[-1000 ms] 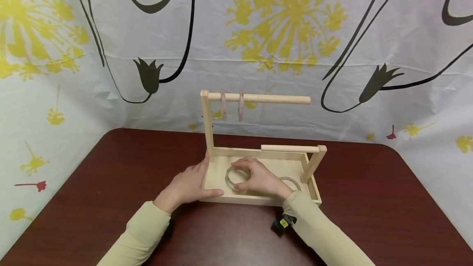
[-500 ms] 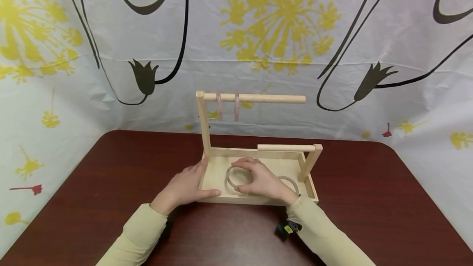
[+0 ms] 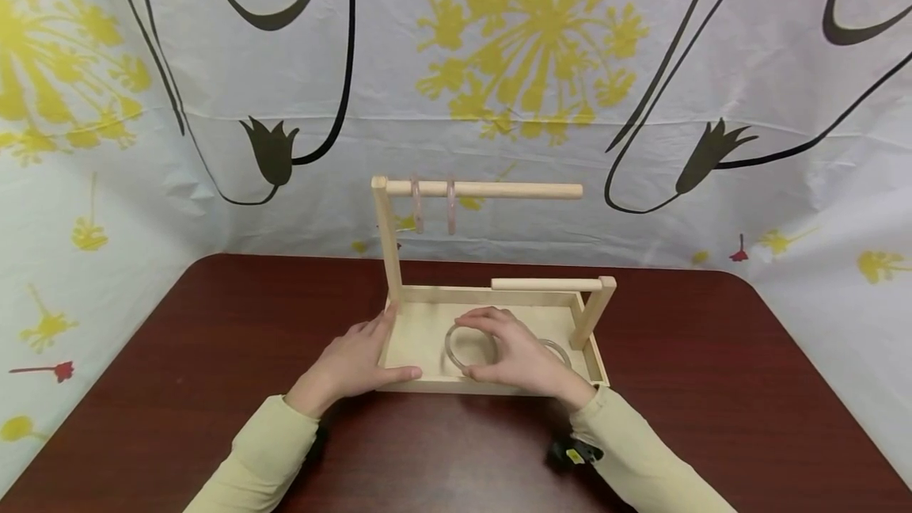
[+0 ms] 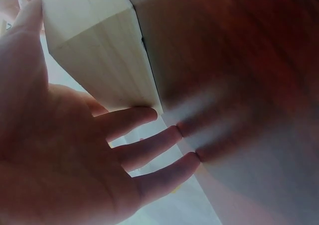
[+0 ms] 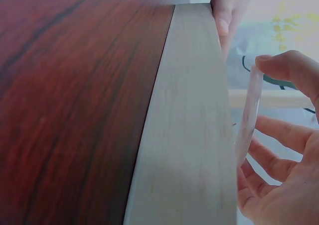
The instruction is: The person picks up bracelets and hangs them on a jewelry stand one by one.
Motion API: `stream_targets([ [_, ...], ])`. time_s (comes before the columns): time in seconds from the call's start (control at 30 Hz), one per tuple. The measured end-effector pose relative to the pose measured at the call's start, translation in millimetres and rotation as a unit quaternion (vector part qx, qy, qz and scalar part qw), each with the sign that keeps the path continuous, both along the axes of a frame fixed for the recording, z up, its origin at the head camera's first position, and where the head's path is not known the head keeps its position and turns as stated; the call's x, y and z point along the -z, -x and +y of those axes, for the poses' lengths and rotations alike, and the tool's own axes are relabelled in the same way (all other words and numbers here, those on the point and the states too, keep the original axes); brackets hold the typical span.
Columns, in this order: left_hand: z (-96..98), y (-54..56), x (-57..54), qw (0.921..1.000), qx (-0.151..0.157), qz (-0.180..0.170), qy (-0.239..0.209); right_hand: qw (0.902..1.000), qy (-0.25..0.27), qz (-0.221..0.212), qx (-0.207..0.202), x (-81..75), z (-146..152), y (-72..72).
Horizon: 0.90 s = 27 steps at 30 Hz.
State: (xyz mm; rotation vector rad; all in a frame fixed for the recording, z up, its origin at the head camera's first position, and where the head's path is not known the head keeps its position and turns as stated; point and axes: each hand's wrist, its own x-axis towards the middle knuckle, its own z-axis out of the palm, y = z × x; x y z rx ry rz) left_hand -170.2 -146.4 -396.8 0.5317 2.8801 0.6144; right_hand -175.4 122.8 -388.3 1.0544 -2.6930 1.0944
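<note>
Pale rectangular wooden tray-stand (image 3: pixel 442 386): braced at left end.
Left hand (image 3: pixel 347 369): straight-fingered against that end, grasping nothing.
Right hand (image 3: pixel 526 361): pinching translucent greyish round bangle (image 3: pixel 449 347) from near and far.
Bangle: near tray's middle, just shifted rightward; apparently mid-move, not yet placed.

— Pictured past the far edge of the red-brown table (image 3: pixel 712 355)?
— Pale printed cloth (image 3: pixel 392 38), bearing a large yellow flower burst (image 3: pixel 547 14) and dark tulip shapes (image 3: pixel 271 153).
— Past the left edge?
— More cloth, red bloom (image 3: pixel 64 371) included.
</note>
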Motion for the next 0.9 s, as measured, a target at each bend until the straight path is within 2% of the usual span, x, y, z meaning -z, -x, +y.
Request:
stream_targets([
  [0.3, 0.0, -2.0, -2.3, 0.9999, 0.000, -0.009, 0.007, 0.9999, -0.002, 0.010, 0.000, -3.3, 7.9, -7.0],
  [0.53, -0.5, -1.3, -1.7, 1.0000, 0.008, -0.005, 0.002, 0.9997, 0.000, -0.013, 0.022, -3.8, 16.1, -11.6],
  [0.9, -0.8, -1.4, -3.1, 1.0000, 0.006, -0.005, 0.004, 0.9991, 0.029, -0.021, 0.022, -3.8, 30.2, -17.0],
])
